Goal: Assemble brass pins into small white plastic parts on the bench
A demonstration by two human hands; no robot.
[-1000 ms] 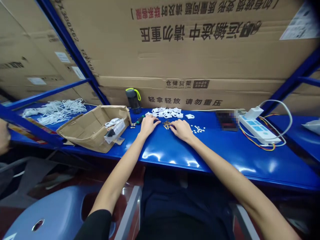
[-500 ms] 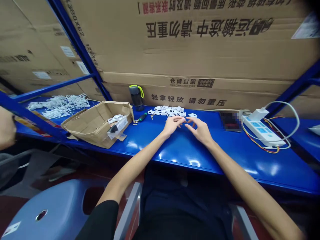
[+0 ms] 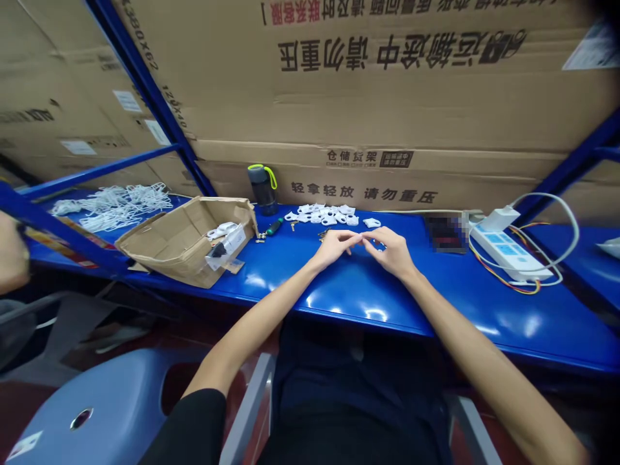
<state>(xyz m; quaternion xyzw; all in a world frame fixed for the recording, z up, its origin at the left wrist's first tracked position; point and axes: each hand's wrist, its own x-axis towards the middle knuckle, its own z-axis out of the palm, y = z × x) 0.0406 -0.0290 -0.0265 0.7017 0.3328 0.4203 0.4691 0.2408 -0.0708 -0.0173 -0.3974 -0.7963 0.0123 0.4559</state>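
Note:
My left hand and my right hand meet at their fingertips above the middle of the blue table. Each has thumb and fingers pinched together; whatever lies between them is hidden or too small to name. Just beyond the hands lies a group of small white plastic pieces with round holes. One white piece sits apart, behind the right hand's fingers. Small brass-coloured parts show by the left knuckles, partly covered by the hand.
Left of the hands are a green-handled screwdriver, a dark bottle and an open cardboard box. White cords are heaped farther left. A power strip with cables stands right. Another person's arm shows at the left edge.
My fingertips have come together from slightly apart, and both hands are a little lower in view. The small brass-coloured parts by the left knuckles are now uncovered.

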